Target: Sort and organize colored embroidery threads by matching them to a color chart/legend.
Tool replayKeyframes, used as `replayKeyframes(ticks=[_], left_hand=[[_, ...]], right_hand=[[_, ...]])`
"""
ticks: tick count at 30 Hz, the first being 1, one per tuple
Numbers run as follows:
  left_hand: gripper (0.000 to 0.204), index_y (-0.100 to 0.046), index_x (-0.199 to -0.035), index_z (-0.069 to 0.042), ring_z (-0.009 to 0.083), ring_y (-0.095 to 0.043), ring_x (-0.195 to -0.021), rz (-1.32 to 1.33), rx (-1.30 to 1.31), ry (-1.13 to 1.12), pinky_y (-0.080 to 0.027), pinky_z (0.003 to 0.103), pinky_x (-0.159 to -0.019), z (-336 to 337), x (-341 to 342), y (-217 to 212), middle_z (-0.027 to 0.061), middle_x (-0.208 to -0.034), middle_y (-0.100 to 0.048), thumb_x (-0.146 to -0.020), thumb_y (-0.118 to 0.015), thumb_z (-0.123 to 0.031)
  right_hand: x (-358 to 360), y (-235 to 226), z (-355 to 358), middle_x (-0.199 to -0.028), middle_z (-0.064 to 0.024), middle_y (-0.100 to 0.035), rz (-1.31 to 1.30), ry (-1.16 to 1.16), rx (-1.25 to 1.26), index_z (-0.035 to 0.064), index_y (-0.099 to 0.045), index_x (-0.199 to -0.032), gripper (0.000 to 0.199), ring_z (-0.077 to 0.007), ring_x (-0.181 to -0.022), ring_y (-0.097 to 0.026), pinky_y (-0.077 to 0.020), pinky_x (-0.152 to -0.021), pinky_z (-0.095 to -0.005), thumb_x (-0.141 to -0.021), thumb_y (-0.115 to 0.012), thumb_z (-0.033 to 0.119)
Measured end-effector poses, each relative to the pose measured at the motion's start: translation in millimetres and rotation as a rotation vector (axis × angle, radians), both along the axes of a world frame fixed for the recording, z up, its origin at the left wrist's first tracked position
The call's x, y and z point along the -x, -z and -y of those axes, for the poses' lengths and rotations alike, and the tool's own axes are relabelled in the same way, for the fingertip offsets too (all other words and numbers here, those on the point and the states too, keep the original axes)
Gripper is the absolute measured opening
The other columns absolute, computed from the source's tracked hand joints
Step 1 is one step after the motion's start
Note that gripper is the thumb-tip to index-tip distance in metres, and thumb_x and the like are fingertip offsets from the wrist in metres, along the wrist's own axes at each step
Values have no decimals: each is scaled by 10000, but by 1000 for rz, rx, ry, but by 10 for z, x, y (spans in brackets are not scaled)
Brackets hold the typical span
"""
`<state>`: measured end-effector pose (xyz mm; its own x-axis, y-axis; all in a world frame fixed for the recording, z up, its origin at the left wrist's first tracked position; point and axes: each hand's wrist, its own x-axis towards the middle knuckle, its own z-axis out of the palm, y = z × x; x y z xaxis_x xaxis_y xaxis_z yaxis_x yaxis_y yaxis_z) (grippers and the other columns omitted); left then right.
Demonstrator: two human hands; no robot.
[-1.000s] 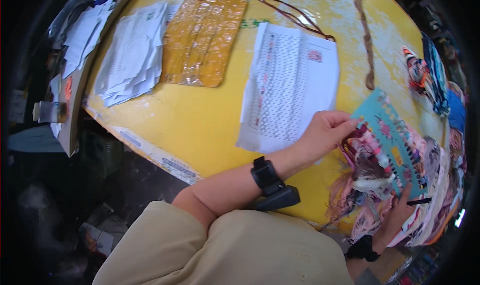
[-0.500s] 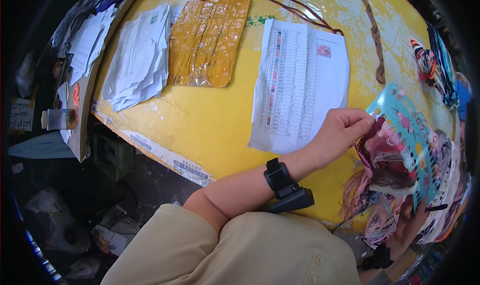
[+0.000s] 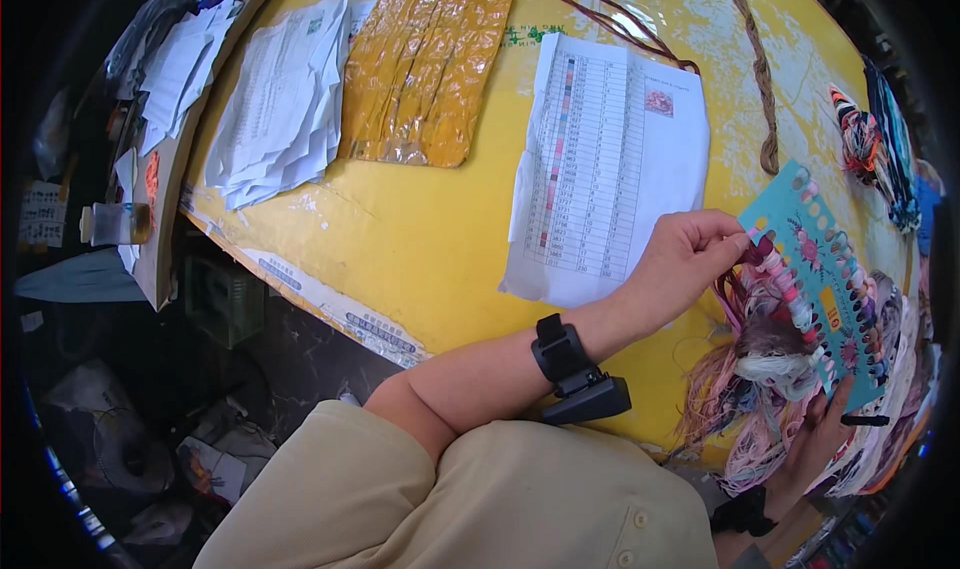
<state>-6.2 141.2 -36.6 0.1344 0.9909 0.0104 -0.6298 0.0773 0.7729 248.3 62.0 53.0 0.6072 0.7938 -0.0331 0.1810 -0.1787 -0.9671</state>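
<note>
Compared with a second ago, the left hand (image 3: 690, 259) has edged further along the teal thread card (image 3: 822, 269), and its pinched fingertips now sit at the card's left edge, closed on a pink strand among the threads (image 3: 770, 339) looped there. It was resting lower on the bundle before; now it looks to be picking out one colour. The right hand (image 3: 815, 434) holds the card from below, fingers wrapped round its lower edge, much as it did earlier, with the card tilted over the right side of the yellow table (image 3: 420, 239).

On the left wrist is a black strap with a small black device (image 3: 575, 374).

Just left of the hands lies a printed chart (image 3: 610, 159) with a column of colour squares, flat on the table. Beyond it are a crinkled orange plastic sheet (image 3: 430, 74) and a loose stack of white papers (image 3: 280, 99). A brown twisted cord (image 3: 760, 79) runs up the table, and more thread bundles (image 3: 870, 149) lie near the right rim. These sit larger and lower in the view than before, which suggests the head has leaned in.
</note>
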Motion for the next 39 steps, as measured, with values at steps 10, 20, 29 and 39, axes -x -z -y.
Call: replayKeyframes(ticks=[10,20,29,39], left_hand=[[163,-656,-899,-101,-1,-359,-556,126,254,180,-307,166,-497,32,127,-172,-93,-647,-475,-909,-603,-255],[206,-641,-1076,-74,-13,-511,-662,18,105,135,-375,156,-527,42,57,-139,-41,-855,-661,-909,-585,-180],[186,-657,-1052,-56,12,-471,-607,-31,261,184,-391,166,-549,29,122,-142,-50,-753,-602,-900,-602,-148],[279,-571,-1188,-54,22,-514,-757,20,100,204,-372,150,-539,7,89,-199,-7,-1050,-593,-914,-573,-108]], right_hand=[[71,-10,12,-638,58,-422,27,97,-195,89,-573,-1027,195,-23,-532,-353,-225,-447,-200,-910,-627,234],[-2,-48,-46,-532,47,-353,-160,175,-2,70,-553,-891,197,-46,-464,-396,-303,-397,-197,-874,-668,230],[44,-68,-35,-686,47,-468,-153,12,-177,71,-547,-1046,182,-20,-501,-346,-327,-493,-182,-909,-621,166],[-88,-69,3,-797,32,-556,-200,-49,-136,56,-555,-1090,212,-10,-506,-377,-288,-455,-166,-904,-621,134]])
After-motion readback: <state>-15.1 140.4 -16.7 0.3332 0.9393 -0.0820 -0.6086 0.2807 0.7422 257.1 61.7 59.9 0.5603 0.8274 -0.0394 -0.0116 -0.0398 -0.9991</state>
